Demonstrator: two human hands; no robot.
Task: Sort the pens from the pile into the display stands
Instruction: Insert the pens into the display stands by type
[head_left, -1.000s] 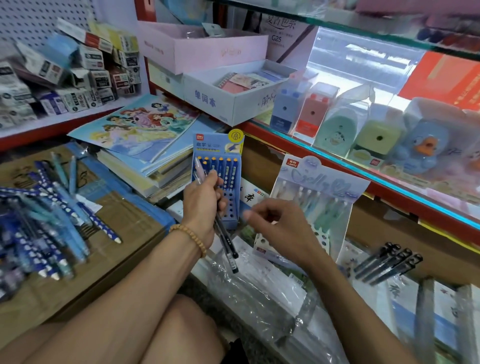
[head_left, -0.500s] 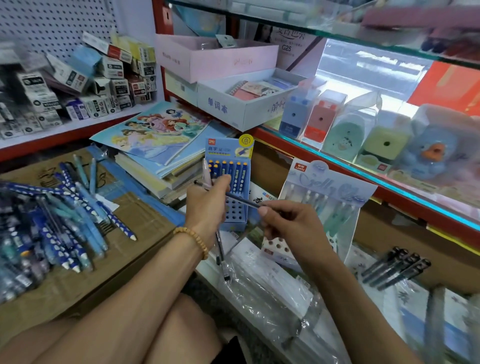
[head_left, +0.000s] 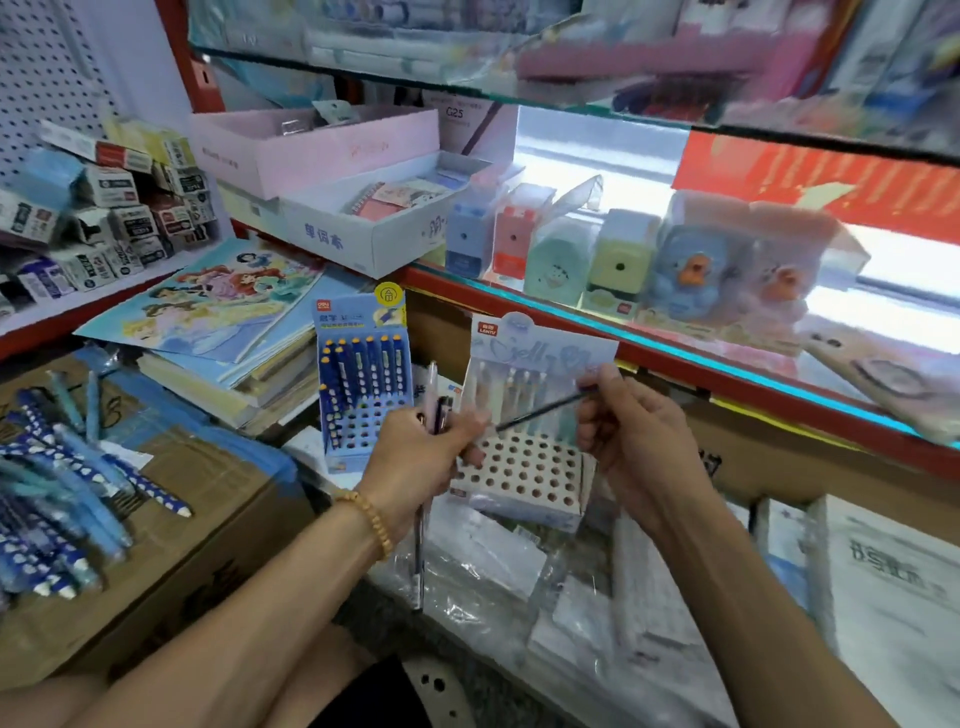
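While the left hand (head_left: 415, 457) is closed around a small bundle of pens (head_left: 432, 410), one pale pink and the others dark, their barrels run upright through the fist and out below the wrist. The right hand (head_left: 631, 436) pinches one slim dark pen (head_left: 540, 411) by its upper end; the pen slants down toward the left hand, above the white display stand (head_left: 519, 478). This stand has a perforated top with most holes vacant and a back row of pastel pens. Just to its left, the blue display stand (head_left: 363, 384) holds blue dotted pens in its rear rows. The remaining pile of blue pens (head_left: 57, 499) lies on a cardboard box (head_left: 197, 551) at far left.
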